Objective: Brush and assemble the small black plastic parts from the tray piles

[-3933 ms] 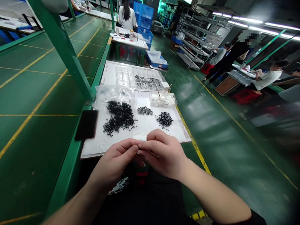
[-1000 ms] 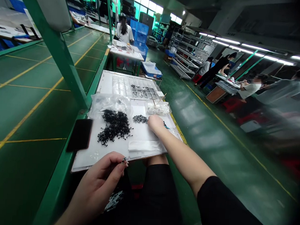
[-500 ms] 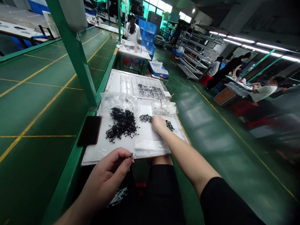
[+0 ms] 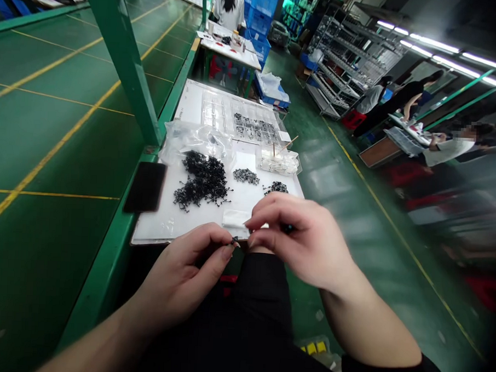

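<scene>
My left hand pinches a tiny black part between thumb and forefinger, just below the near edge of the white board. My right hand is closed in a pinch beside it, fingertips meeting the same part, with another small dark piece tucked among its fingers. On the board lie a big heap of black parts, a small grey pile and a small black pile.
A black phone lies on the green bench left of the board. A clear bag, a clear box with sticks and a compartment tray sit further back. A green post rises at left. Other people work at right and far back.
My right hand has come back from the small black pile to meet my left hand near my lap. The view has tilted down.
</scene>
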The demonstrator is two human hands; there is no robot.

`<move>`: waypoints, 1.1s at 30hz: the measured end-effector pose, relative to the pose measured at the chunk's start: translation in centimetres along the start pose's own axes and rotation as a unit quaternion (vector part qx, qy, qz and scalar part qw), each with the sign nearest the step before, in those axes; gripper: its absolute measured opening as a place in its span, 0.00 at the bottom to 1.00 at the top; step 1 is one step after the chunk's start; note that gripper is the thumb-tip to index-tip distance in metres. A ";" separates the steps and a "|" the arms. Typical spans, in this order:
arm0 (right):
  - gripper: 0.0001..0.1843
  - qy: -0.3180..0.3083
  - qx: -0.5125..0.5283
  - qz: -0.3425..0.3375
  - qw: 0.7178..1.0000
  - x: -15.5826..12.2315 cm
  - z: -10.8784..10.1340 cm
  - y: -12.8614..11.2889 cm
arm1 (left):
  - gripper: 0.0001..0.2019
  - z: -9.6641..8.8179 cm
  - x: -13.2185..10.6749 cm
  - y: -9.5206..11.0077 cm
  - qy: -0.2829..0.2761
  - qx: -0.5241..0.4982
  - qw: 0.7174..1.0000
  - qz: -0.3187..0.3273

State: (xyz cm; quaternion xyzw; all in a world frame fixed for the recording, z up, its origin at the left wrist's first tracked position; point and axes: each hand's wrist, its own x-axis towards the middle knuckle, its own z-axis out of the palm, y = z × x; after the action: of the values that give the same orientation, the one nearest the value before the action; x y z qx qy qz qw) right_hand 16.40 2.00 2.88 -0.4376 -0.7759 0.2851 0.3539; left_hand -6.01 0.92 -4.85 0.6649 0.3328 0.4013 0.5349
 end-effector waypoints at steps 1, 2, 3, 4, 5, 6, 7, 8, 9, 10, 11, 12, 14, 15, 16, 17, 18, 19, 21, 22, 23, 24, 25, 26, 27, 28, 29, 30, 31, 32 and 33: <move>0.04 -0.002 0.011 -0.024 1.000 -0.6 0.4 -0.5 | 0.05 0.2 0.0 0.1 -0.001 0.000 1.000 0.007; 0.05 -0.002 0.014 -0.039 0.999 -1.0 0.7 -0.8 | 0.06 0.3 0.0 0.2 -0.003 0.001 1.000 0.011; 0.06 -0.002 0.011 -0.048 0.999 -1.3 1.0 -0.8 | 0.06 0.5 0.0 0.3 -0.003 0.002 1.000 0.014; 0.06 -0.002 0.006 -0.050 0.999 -1.4 1.3 -0.7 | 0.07 0.5 -0.1 0.4 -0.005 0.004 1.000 0.018; 0.06 -0.005 0.000 -0.047 0.999 -1.5 1.4 -0.6 | 0.07 0.6 -0.2 0.5 -0.007 0.006 1.000 0.021; 0.06 -0.010 -0.003 -0.042 0.999 -1.5 1.5 -0.5 | 0.07 0.6 -0.3 0.5 -0.010 0.009 1.000 0.023; 0.06 -0.014 -0.005 -0.038 0.999 -1.5 1.6 -0.4 | 0.06 0.5 -0.4 0.5 -0.012 0.012 1.000 0.024; 0.06 -0.019 -0.006 -0.035 0.999 -1.4 1.6 -0.3 | 0.06 0.5 -0.5 0.6 -0.013 0.017 0.999 0.026; 0.06 -0.023 -0.006 -0.033 0.999 -1.3 1.6 -0.3 | 0.06 0.4 -0.5 0.6 -0.013 0.025 0.999 0.028; 0.06 -0.028 -0.006 -0.031 0.999 -1.3 1.6 -0.3 | 0.06 0.3 -0.6 0.7 -0.011 0.036 0.999 0.034; 0.06 -0.032 -0.008 -0.029 0.999 -1.2 1.6 -0.3 | 0.06 0.1 -0.6 0.7 -0.011 0.050 0.998 0.043; 0.07 -0.038 -0.012 -0.026 0.999 -1.2 1.5 -0.3 | 0.07 0.0 -0.6 0.8 -0.014 0.067 0.996 0.057; 0.07 -0.056 -0.024 -0.016 0.998 -1.3 1.5 -0.3 | 0.08 -0.2 -0.4 0.8 -0.019 0.107 0.990 0.089; 0.06 -0.065 -0.034 -0.011 0.997 -1.4 1.5 -0.3 | 0.09 -0.4 -0.3 0.9 -0.023 0.128 0.986 0.101; 0.05 -0.072 -0.046 -0.008 0.996 -1.5 1.5 -0.3 | 0.10 -0.5 -0.2 0.8 -0.024 0.147 0.983 0.109; 0.04 -0.073 -0.056 -0.006 0.996 -1.7 1.5 -0.3 | 0.10 -0.5 -0.1 0.8 -0.021 0.163 0.980 0.112; 0.02 -0.067 -0.064 -0.007 0.996 -1.9 1.5 -0.3 | 0.09 -0.6 0.0 0.7 -0.015 0.172 0.979 0.111; 0.03 -0.057 -0.067 -0.011 0.996 -2.1 1.5 -0.2 | 0.07 -0.6 0.0 0.6 -0.010 0.174 0.979 0.106; 0.05 -0.026 -0.054 -0.025 0.998 -2.4 1.6 -0.2 | 0.05 -0.6 0.0 0.4 -0.002 0.156 0.984 0.091; 0.06 -0.006 -0.042 -0.034 0.999 -2.5 1.7 -0.1 | 0.04 -0.5 -0.1 0.3 0.001 0.138 0.987 0.082; 0.07 0.013 -0.028 -0.040 0.999 -2.6 1.8 -0.1 | 0.03 -0.5 -0.2 0.3 0.003 0.116 0.991 0.068; 0.08 0.022 -0.011 -0.043 0.999 -2.7 2.1 0.0 | 0.03 -0.4 -0.3 0.4 0.009 0.089 0.995 0.053; 0.08 0.024 0.009 -0.040 0.999 -2.8 2.4 0.2 | 0.03 -0.4 -0.4 0.5 0.020 0.056 0.998 0.035; 0.07 0.019 0.030 -0.034 0.999 -2.8 2.8 0.3 | 0.03 -0.3 -0.4 0.6 0.035 0.019 0.999 0.014; 0.06 0.010 0.052 -0.026 0.998 -3.0 3.3 0.5 | 0.03 -0.3 -0.5 0.7 0.051 -0.023 0.998 -0.008; 0.05 0.001 0.072 -0.020 0.997 -3.1 3.9 0.7 | 0.03 -0.2 -0.4 0.8 0.063 -0.063 0.996 -0.030; 0.04 -0.004 0.085 -0.016 0.996 -3.2 4.5 0.9 | 0.03 -0.1 -0.3 0.7 0.068 -0.103 0.991 -0.049; 0.04 -0.001 0.091 -0.014 0.996 -3.3 5.1 1.1 | 0.04 0.0 -0.2 0.6 0.066 -0.143 0.985 -0.064; 0.04 0.005 0.090 -0.013 0.996 -3.3 5.7 1.4 | 0.06 0.0 0.0 0.4 0.058 -0.183 0.978 -0.079; 0.03 0.009 0.085 -0.010 0.996 -3.3 6.2 1.6 | 0.07 0.1 0.2 0.2 0.048 -0.220 0.970 -0.091; 0.03 0.011 0.075 -0.007 0.997 -3.3 6.5 1.8 | 0.09 0.1 0.4 -0.1 0.036 -0.253 0.961 -0.104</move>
State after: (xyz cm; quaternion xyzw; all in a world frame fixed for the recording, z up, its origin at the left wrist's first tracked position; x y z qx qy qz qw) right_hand 13.25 -0.97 -3.28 -0.4075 -0.7515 0.3346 0.3965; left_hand -5.71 1.27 -4.86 0.4549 0.3069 0.4381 0.7120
